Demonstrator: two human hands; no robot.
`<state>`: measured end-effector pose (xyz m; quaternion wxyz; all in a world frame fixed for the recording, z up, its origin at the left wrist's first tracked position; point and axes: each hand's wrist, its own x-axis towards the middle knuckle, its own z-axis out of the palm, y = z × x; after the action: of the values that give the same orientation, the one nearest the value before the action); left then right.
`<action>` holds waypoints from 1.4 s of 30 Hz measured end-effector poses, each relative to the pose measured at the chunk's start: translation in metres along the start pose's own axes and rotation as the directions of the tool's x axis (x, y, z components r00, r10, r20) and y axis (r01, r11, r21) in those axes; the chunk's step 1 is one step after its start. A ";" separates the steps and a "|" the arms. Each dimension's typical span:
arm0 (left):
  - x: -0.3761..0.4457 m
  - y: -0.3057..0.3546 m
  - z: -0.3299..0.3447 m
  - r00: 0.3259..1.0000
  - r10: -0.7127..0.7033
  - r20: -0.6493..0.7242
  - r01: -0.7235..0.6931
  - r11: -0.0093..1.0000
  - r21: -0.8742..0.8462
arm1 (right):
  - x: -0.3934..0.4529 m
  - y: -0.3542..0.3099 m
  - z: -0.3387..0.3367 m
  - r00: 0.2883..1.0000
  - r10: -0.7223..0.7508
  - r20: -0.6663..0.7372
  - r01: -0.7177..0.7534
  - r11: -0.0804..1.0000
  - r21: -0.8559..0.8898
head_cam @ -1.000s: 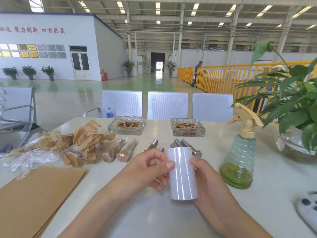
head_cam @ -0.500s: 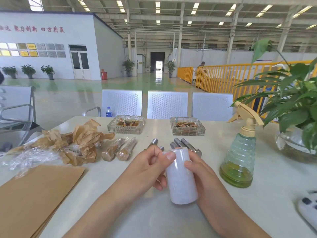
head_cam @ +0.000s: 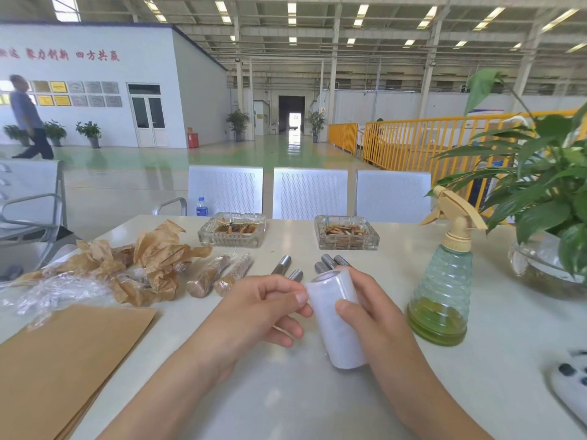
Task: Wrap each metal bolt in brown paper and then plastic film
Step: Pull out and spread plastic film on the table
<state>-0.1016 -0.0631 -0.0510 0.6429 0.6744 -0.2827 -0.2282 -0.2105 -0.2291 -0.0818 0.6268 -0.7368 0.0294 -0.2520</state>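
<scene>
I'm looking across a pale surface [head_cam: 397, 300] into a big hall — green glossy floor [head_cam: 279, 154], strip-lit ceiling [head_cam: 317, 14], a white wall [head_cam: 95, 68] with red lettering, double doors [head_cam: 148, 115], yellow railings [head_cam: 413, 138] and three perforated metal chairs [head_cam: 309, 192].

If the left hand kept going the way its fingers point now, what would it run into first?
The left hand points right, thumb already touching the film roll held by the right hand; it would likely press into that roll first.

Bright, even light cast by ceiling strip lamps [head_cam: 291, 9], glare seen on floor [head_cam: 293, 147], edges bowed, walking person [head_cam: 27, 117] blurred.
</scene>
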 end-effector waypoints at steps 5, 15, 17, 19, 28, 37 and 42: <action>-0.001 0.000 0.000 0.997 -0.049 -0.055 0.053 0.997 0.061 | -0.006 -0.006 0.005 0.999 -0.054 -0.006 0.052 0.980 -0.192; 0.000 0.005 -0.002 0.995 -0.098 -0.009 0.097 0.994 -0.044 | 0.009 -0.001 0.003 0.980 0.198 -0.017 -0.191 0.962 0.196; -0.001 0.006 -0.005 0.994 -0.110 0.005 0.110 0.985 -0.130 | 0.016 0.000 0.004 0.957 0.290 -0.016 -0.272 0.913 0.304; -0.001 0.006 -0.006 0.992 -0.124 0.019 0.125 0.972 -0.200 | 0.022 0.002 0.005 0.938 0.345 0.008 -0.327 0.880 0.345; -0.002 0.003 -0.001 0.990 -0.114 0.086 0.122 0.988 -0.092 | 0.013 0.011 0.002 0.973 0.230 0.038 -0.233 0.951 0.204; -0.001 0.002 -0.007 0.983 -0.050 0.179 0.074 0.989 -0.130 | 0.017 -0.003 0.009 0.933 0.359 0.017 -0.341 0.869 0.360; 0.000 0.004 -0.006 0.990 -0.042 0.137 0.069 0.978 -0.197 | 0.001 -0.010 0.006 0.940 0.304 0.152 -0.340 0.862 0.377</action>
<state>-0.0977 -0.0587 -0.0466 0.6811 0.5970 -0.2809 -0.3176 -0.2103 -0.2222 -0.0728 0.7971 -0.5889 0.0729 -0.1119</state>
